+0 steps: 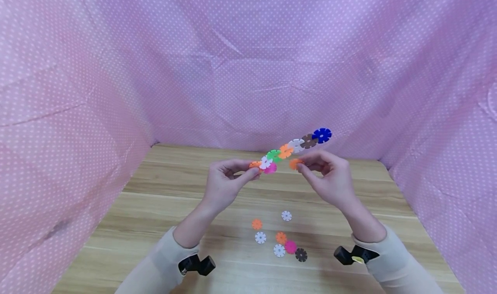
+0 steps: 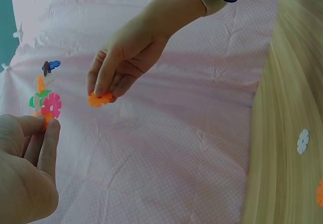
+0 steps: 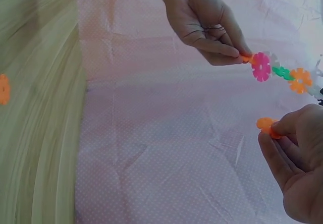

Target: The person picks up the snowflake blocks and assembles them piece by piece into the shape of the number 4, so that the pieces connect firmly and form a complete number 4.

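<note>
Between thumb and fingers my left hand (image 1: 224, 182) pinches the orange end disc of a chain of notched plastic discs (image 1: 274, 155). From that end the chain slants up to the right through white, green, orange, white and brown to a dark blue disc (image 1: 322, 135). A pink disc (image 3: 261, 66) is attached near the held end. My right hand (image 1: 330, 177) pinches a single orange disc (image 2: 100, 99) by its edge, apart from the chain and just below its middle. Both hands are raised over the table.
On the wooden table (image 1: 163, 207) lie several loose discs: white (image 1: 286, 216), orange (image 1: 256, 224), pink (image 1: 290, 247) and a dark one (image 1: 301, 254). Pink dotted cloth (image 1: 248, 91) hangs around the back and sides.
</note>
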{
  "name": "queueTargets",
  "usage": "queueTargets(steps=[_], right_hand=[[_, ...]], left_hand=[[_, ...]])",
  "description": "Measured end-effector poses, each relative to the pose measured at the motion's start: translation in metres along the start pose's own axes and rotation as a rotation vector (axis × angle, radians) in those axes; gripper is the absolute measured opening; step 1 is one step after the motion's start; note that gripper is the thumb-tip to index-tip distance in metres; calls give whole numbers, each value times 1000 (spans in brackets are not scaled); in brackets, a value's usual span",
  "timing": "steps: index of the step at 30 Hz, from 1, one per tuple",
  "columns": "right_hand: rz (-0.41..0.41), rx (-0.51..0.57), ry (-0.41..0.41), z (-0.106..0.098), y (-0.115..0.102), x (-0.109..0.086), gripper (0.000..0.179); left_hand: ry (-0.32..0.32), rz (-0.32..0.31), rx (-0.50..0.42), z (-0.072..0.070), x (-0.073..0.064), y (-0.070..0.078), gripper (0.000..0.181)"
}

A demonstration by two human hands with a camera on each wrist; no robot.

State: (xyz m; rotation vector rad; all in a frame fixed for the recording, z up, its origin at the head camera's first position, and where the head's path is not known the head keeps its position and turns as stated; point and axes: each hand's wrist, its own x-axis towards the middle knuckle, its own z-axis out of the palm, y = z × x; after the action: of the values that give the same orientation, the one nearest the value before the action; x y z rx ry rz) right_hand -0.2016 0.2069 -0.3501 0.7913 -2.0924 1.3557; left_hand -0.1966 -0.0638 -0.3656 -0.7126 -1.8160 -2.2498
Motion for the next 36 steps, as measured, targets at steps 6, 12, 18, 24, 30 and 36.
queueTargets(steps=[6, 12, 18, 24, 30, 36], right_hand=[[18, 141, 20, 4, -8, 2, 25], [25, 227, 18, 10, -15, 2, 22], [33, 233, 9, 14, -21, 1, 23], [48, 189, 16, 17, -24, 1, 20], [40, 180, 13, 18, -23, -1, 19], [34, 226, 24, 22, -22, -2, 16]], left_hand=[[3, 0, 0, 2, 0, 1, 18], [7, 8, -10, 4, -1, -1, 19], [6, 9, -7, 5, -1, -1, 18], [-4, 3, -9, 6, -1, -1, 18], [0, 2, -16, 6, -2, -2, 19], [-1, 3, 14, 6, -3, -1, 18]])
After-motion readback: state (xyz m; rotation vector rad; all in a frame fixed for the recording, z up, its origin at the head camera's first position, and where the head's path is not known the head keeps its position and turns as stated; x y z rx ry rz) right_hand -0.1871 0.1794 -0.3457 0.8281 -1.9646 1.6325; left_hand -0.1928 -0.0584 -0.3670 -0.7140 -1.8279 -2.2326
